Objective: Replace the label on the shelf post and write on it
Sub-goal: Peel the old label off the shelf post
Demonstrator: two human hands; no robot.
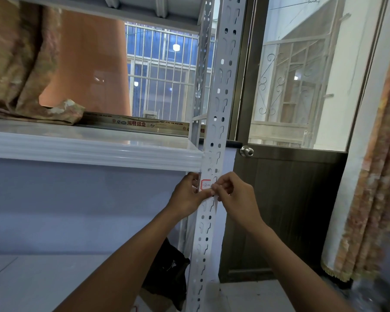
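Cloth [20, 64]: brown and crumpled, it lies on the shelf in the upper left of the frame.
Shelf [88, 152]: a white board runs from the left edge to the post.
Left hand [187, 194]: it is curled against the left side of the post. Its thumb reaches across under the label. It holds nothing loose that I can see.
Label [205, 184]: a small white sticker with a red border and a dark mark on it. It sits on the post, just under the shelf, in the lower middle of the frame, right between the two hands.
Shelf post [221, 86]: a white metal strip full of holes. It stands up tall, from the top of the frame to the bottom.
Right hand [234, 194]: its fingers are pinched shut at the label's right edge. I think it is starting to peel it off.
Which hand is nearer: both touch the label, but the right one has the grip.
Door [291, 199]: dark brown, behind the post, with a round knob [246, 151].
Curtain [374, 176]: it hangs at the far right.
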